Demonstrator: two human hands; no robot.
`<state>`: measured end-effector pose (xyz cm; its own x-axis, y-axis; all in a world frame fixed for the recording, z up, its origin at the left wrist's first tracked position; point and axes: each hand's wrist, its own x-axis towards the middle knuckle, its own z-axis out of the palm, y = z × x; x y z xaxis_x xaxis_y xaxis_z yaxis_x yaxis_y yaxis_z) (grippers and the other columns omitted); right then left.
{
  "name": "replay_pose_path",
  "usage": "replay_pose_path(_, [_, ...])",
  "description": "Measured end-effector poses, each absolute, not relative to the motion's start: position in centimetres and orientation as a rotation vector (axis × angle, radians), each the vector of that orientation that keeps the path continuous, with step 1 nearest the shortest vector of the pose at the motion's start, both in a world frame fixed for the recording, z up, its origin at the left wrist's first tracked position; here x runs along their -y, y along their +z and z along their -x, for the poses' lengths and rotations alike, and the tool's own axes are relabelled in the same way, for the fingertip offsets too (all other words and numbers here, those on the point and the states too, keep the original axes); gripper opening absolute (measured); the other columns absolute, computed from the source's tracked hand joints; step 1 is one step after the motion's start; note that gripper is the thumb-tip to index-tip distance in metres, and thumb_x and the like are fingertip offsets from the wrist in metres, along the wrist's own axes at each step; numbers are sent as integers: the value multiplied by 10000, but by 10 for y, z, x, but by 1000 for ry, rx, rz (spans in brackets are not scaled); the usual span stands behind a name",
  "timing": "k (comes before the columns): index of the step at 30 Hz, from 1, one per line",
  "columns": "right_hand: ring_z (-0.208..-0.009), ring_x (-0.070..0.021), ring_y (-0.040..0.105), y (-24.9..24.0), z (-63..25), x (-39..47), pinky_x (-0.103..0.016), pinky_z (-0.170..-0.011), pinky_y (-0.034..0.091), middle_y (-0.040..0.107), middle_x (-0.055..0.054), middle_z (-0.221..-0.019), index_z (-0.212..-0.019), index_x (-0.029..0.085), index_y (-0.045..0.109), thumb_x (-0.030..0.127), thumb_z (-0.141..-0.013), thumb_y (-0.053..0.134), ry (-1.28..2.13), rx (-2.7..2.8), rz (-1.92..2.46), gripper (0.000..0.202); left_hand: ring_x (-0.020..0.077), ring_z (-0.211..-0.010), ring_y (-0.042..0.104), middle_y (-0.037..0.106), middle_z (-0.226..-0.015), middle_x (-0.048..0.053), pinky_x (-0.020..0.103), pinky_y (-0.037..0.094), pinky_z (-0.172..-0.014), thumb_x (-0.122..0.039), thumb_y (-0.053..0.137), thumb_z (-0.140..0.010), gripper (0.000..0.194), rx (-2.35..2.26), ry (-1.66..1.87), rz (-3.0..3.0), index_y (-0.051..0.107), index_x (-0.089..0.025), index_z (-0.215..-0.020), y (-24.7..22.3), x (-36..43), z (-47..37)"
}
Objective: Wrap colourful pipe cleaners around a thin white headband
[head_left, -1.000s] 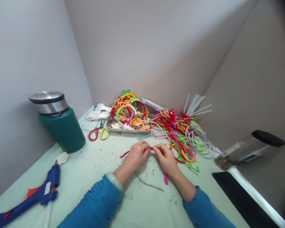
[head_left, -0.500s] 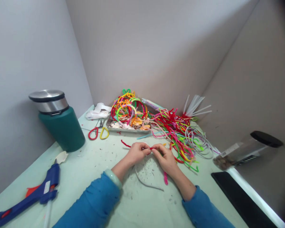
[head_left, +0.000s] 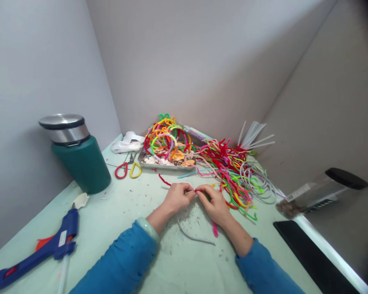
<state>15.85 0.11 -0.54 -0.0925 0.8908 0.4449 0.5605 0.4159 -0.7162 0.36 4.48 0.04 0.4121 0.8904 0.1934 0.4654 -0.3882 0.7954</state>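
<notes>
While the left hand (head_left: 176, 198) and the right hand (head_left: 214, 204) almost meet at the fingertips in front of the silver rectangular metal tray (head_left: 168, 167), both pinch one small part of a thin fuzzy red craft stem (head_left: 164, 180). Its free end sticks out beyond the left hand; over the last second that end has swung closer to the tray, which suggests the stem is being turned between the fingertips. A thin, curved grey craft stem (head_left: 196, 238) trails from under the left hand, farther from the tray. It seems to run up into the same grip, but the fingers cover that spot, so I cannot tell whether it is joined to the red one. A short fuzzy pink strip (head_left: 215, 229) shows by the heel of the right hand.

Farther out, colourful fuzzy rings (head_left: 161, 139) are heaped on the tray. Scissors with red and yellow loop handles (head_left: 131, 162) lie just left of it on the pale green counter (head_left: 184, 269), and a multicoloured tangle of fuzzy stems (head_left: 227, 163) spreads to its right. Well left of the tray stands a dark green bottle with a steel lid (head_left: 82, 165); a blue glue gun (head_left: 64, 234) lies left and in front.
</notes>
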Motion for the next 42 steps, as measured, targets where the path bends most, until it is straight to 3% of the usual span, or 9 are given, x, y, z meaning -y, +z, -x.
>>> replay_pose_path(8, [-778, -164, 564, -1, -160, -2, -270, -719, 428, 614, -29, -813, -857, 187, 577, 294, -866, 452, 616, 1814, 1255, 165, 100, -572, 477, 579, -578, -13, 205, 311, -523, -268, 520, -731, 199, -1113, 778, -2090, 649, -144, -645, -2, -45, -2])
replay_pose_path(12, [-773, -159, 559, -3, -163, -5, -263, -716, 435, 610, -22, -809, -868, 183, 574, 338, -859, 454, 719, 1714, 1254, 196, 96, -579, 493, 598, -626, -8, 195, 341, -521, -238, 514, -726, 164, -1040, 826, -1999, 640, -133, -730, -1, -46, -1])
replay_pose_path(17, [-678, -138, 524, -5, -167, -7, -236, -607, 417, 578, -6, -745, -857, 175, 581, 375, -844, 461, 813, 1646, 1306, 234, 88, -543, 525, 598, -628, -16, 185, 375, -518, -131, 518, -676, 190, -997, 908, -1861, 577, -138, -856, -4, -48, -2])
replay_pose_path(22, [-495, -93, 403, 1, -171, -5, -204, -448, 308, 460, 39, -569, -838, 171, 586, 401, -818, 497, 989, 1584, 1315, 248, 81, -525, 511, 592, -631, -20, 180, 363, -494, -152, 510, -718, 165, -932, 879, -1875, 569, -144, -872, -2, -45, -3])
replay_pose_path(25, [-420, -73, 308, 4, -173, -4, -199, -395, 229, 346, 70, -488, -818, 165, 558, 437, -806, 512, 1188, 1516, 1303, 277, 83, -547, 502, 615, -685, -12, 193, 368, -521, -218, 548, -733, 124, -1034, 862, -2039, 600, -158, -829, 0, -42, -3])
replay_pose_path(32, [-374, -51, 230, 4, -169, -4, -184, -352, 184, 299, 91, -482, -777, 172, 502, 491, -754, 562, 1455, 1375, 1298, 326, 153, -784, 559, 620, -913, 16, 248, 415, -671, -242, 601, -714, 172, -1189, 835, -2444, 598, -205, -882, 2, -39, 1])
replay_pose_path(42, [-355, -36, 221, 0, -168, -6, -174, -335, 162, 308, 95, -490, -746, 183, 469, 473, -758, 570, 1469, 1317, 1345, 307, 186, -858, 531, 604, -856, 55, 294, 404, -771, -244, 568, -764, 127, -954, 928, -2676, 590, -180, -872, 6, -36, -1])
